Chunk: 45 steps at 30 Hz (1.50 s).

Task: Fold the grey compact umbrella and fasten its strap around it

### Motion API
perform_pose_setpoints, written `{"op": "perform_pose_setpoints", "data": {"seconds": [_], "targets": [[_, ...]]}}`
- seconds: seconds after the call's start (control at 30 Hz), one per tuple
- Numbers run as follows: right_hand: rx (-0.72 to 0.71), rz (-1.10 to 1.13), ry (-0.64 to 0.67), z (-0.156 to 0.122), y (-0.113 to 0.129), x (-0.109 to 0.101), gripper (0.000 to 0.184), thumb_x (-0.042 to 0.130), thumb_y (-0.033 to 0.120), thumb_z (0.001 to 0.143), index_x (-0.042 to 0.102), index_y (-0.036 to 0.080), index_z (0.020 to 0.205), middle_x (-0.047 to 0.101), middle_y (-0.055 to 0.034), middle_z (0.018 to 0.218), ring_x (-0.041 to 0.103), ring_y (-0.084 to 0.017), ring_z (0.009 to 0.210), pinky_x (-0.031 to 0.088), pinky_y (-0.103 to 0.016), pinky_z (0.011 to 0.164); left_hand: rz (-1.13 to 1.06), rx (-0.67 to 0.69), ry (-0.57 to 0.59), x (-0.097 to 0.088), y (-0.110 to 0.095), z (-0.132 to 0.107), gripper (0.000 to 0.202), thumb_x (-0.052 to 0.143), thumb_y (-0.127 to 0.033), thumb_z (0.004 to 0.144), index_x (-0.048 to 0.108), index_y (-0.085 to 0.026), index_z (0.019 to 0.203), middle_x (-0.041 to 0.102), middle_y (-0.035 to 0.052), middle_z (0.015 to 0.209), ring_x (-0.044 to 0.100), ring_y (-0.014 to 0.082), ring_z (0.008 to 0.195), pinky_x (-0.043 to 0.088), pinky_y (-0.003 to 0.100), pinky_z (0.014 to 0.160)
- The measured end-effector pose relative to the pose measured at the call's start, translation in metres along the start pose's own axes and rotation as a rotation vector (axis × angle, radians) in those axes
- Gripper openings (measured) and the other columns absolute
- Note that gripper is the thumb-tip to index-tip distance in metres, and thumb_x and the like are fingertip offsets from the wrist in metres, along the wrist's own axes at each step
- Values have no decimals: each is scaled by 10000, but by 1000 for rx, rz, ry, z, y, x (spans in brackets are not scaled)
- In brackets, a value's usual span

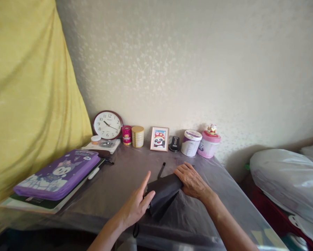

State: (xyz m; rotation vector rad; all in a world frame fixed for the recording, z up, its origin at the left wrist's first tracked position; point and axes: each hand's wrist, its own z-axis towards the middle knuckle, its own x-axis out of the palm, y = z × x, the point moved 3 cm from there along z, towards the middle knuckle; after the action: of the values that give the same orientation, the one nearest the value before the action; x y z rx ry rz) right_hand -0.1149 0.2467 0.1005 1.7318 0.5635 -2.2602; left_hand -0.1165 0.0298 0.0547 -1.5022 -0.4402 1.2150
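A black folding umbrella [164,192] lies aslant on the table in front of me, its cloth loosely gathered. A narrow strap [161,170] sticks out beyond its far side, and a bit of metal shows at its near left end. My right hand [191,180] is closed over the far right end, the undersides of its fingers hidden. At the left end, my left hand [137,204] is open, forefinger and thumb spread apart by the cloth. Below that hand a dark cord loop [136,230] hangs at the table's front edge.
A purple pencil-case-like folder [58,174] rests on books at the left, near a white marker [93,173]. Along the wall stand a clock [108,124], tins [138,136], a panda picture frame [159,138] and tubs [191,143]. A plastic-wrapped bundle [287,177] is at right.
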Motion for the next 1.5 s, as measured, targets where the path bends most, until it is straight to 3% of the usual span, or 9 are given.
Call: {"op": "perform_pose_setpoints", "data": {"seconds": [0.17, 0.3, 0.6, 0.77, 0.9, 1.03, 1.17, 1.3, 1.5], "targets": [[16, -18, -11, -1, -2, 1, 184, 523, 107, 661, 513, 180, 829, 585, -70, 876, 480, -215, 876, 328, -324, 810, 226, 64, 82, -1, 2, 2, 526, 316, -481, 893, 334, -288, 1382, 689, 35, 750, 630, 198, 648, 464, 290, 668], [20, -36, -21, -1, -2, -1, 212, 495, 62, 641, 509, 177, 819, 586, -70, 857, 477, -209, 856, 311, -320, 789, 429, 124, 74, 3, 5, 1, 603, 478, -499, 817, 351, -297, 1371, 668, 92, 1098, 632, 256, 949, 444, 342, 832], [16, -43, -82, 3, 4, -10, 226, 472, 40, 645, 533, 175, 817, 592, -70, 845, 496, -218, 865, 334, -352, 825, 618, 57, -46, 13, 3, 3, 567, 514, -341, 811, 378, -271, 1357, 697, 90, 1043, 661, 277, 890, 486, 362, 749], [42, 62, -361, -2, -5, -24, 531, 456, 37, 677, 466, 189, 1186, 478, -113, 1269, 384, -254, 1206, 251, -455, 1021, 405, 79, -158, -1, 0, 5, 456, 529, -341, 799, 513, -274, 1249, 702, 46, 1054, 669, 230, 900, 494, 285, 771], [392, 321, -657, -20, -47, -14, 304, 475, 153, 736, 508, 176, 1037, 531, -134, 1192, 490, -252, 1114, 379, -447, 944, 241, 96, -223, -13, -5, 4, 387, 534, -325, 800, 561, -266, 1181, 715, 16, 1022, 673, 200, 892, 497, 235, 739], [553, 848, -336, -30, -78, 37, 53, 517, 233, 690, 526, 194, 726, 646, -45, 823, 616, -197, 780, 494, -371, 734, 177, 124, -261, -19, -8, 2, 365, 554, -332, 791, 578, -253, 1147, 708, 0, 1044, 664, 188, 923, 490, 218, 763], [501, 1270, -41, -35, -69, 64, 168, 635, 249, 600, 519, 182, 701, 646, -21, 829, 615, -171, 763, 482, -316, 699, 141, 119, -265, -20, -9, 1, 351, 568, -337, 782, 597, -235, 1117, 712, 4, 1030, 662, 185, 924, 489, 218, 778], [463, 1439, 42, -36, -54, 62, 243, 642, 214, 605, 568, 190, 835, 614, 22, 783, 583, -126, 706, 468, -281, 689, 123, 87, -268, -21, -9, 0, 326, 572, -355, 773, 628, -224, 1067, 734, 4, 945, 678, 188, 842, 501, 224, 729], [405, 1378, 60, -33, -51, 64, 211, 664, 229, 616, 630, 181, 818, 620, 25, 751, 575, -119, 689, 478, -268, 674, 135, 53, -279, -21, -7, 2, 325, 561, -380, 763, 641, -201, 1023, 740, 20, 889, 677, 207, 799, 498, 238, 681]]}}
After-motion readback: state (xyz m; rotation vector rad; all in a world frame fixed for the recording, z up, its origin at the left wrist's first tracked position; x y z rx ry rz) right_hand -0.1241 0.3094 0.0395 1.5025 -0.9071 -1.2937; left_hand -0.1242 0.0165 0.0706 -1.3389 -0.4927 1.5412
